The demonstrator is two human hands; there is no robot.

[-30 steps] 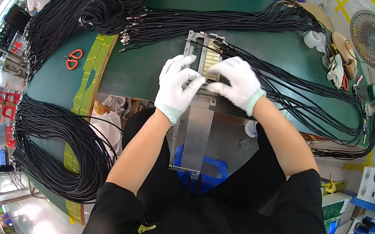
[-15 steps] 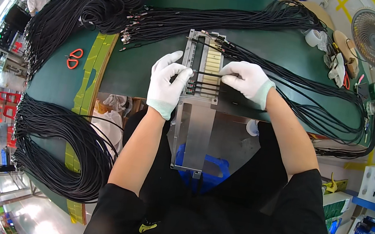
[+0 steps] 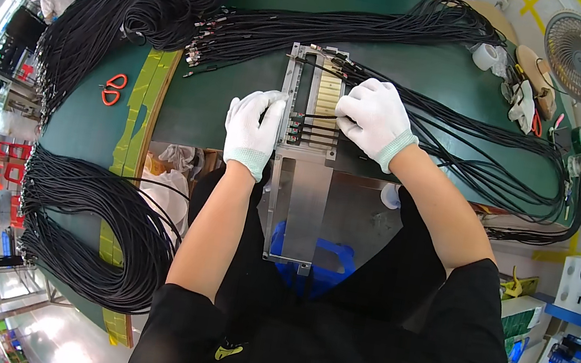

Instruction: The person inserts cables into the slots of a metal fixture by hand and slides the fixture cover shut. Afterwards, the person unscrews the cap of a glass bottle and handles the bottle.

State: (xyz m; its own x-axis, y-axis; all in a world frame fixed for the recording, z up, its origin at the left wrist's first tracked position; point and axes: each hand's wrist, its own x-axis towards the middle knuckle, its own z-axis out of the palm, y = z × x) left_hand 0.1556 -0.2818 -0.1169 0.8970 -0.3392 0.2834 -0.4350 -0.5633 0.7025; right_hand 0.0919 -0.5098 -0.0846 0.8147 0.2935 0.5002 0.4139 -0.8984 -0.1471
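A long metal fixture (image 3: 293,91) with side rails and a row of pale yellow slotted blocks (image 3: 327,96) lies across the table's front edge. Several black cables (image 3: 319,137) run crosswise in its lower slots, their connector ends at the left rail. My white-gloved right hand (image 3: 375,119) is closed at the fixture's right side, pinching a black cable (image 3: 318,116) that reaches across the blocks. My left hand (image 3: 252,128), also gloved, is against the left rail, with a gap between its bent fingers and thumb; I see nothing held in it.
Bundles of black cables (image 3: 330,30) cover the back of the green table (image 3: 203,111), with more loops (image 3: 497,127) at right and coils (image 3: 101,227) at left. Orange-handled scissors (image 3: 114,90) lie left of a yellow-taped edge (image 3: 141,108). A fan (image 3: 579,58) stands far right.
My left hand has drawn back slightly left and down from the connector end. My right hand has turned and shifted a little toward the fixture, still pinching the cable.
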